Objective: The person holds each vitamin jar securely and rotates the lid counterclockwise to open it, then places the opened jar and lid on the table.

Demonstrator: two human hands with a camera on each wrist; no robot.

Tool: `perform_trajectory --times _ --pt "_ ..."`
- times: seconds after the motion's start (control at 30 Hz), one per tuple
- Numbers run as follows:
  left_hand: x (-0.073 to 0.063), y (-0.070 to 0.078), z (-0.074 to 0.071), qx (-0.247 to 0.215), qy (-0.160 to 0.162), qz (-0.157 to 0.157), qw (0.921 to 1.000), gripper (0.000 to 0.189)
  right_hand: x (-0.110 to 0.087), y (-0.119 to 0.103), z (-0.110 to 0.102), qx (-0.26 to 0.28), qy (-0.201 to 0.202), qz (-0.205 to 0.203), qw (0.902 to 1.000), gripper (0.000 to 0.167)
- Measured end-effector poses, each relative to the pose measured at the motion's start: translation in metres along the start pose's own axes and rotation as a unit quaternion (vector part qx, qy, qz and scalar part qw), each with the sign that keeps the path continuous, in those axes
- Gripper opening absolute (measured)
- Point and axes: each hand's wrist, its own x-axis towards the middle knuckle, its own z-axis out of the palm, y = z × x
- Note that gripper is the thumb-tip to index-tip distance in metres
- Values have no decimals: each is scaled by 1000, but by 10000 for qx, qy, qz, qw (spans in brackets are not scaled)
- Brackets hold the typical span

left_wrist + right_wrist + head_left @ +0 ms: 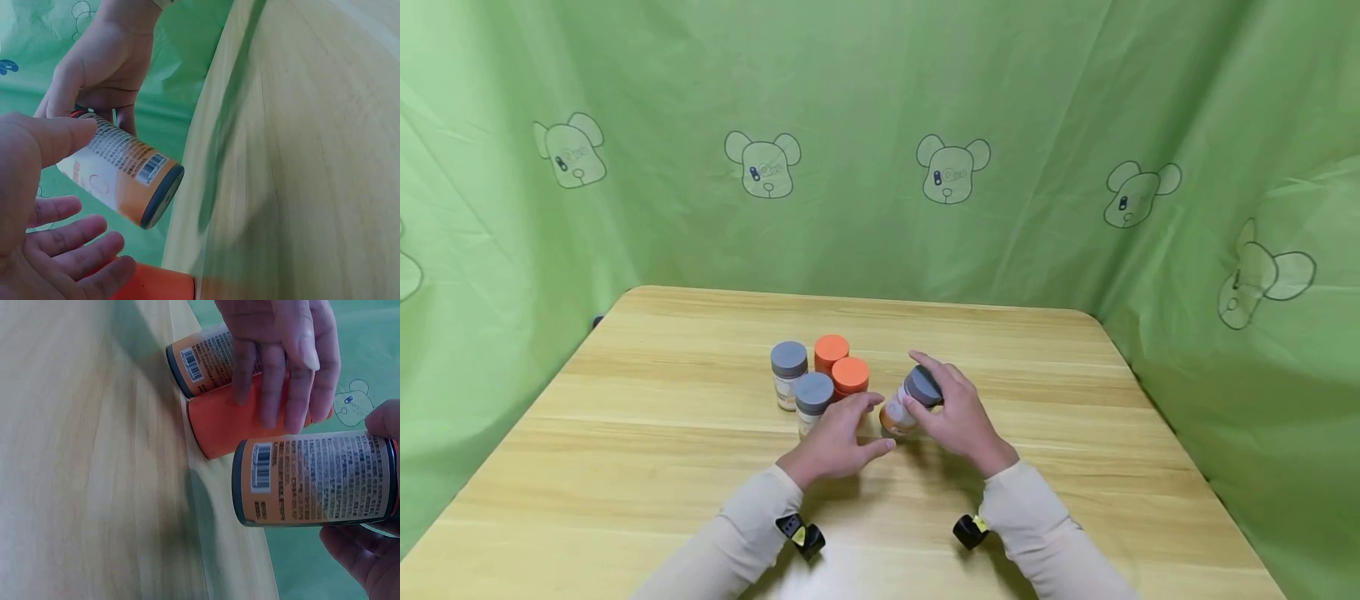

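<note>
Four jars (814, 393) stood clustered; the right hand (961, 412) gripped a tilted jar (897, 413) near its cap (920, 386), likely for control, while the empty left hand (838, 437) spread wide.

Stretched out as a pale wood-grain table (625, 467) with rounded far corners. Bore two grey-lidded jars (789, 375) and two orange jars (851, 377), upright and clustered.
</note>
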Motion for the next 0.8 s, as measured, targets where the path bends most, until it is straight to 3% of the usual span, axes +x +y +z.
perform_trajectory --times 0.27,0.53,0.8 --pt "1 4 1 80 -119 207 9997 67 -5 -4 1 40 28 -232 9997 49" --pt "1 9 1 146 -77 131 9998 70 -8 -8 3 232 88 -148 9996 47" --pt "0 10 7 272 83 466 9985 67 -10 -14 8 533 184 19 9984 42"
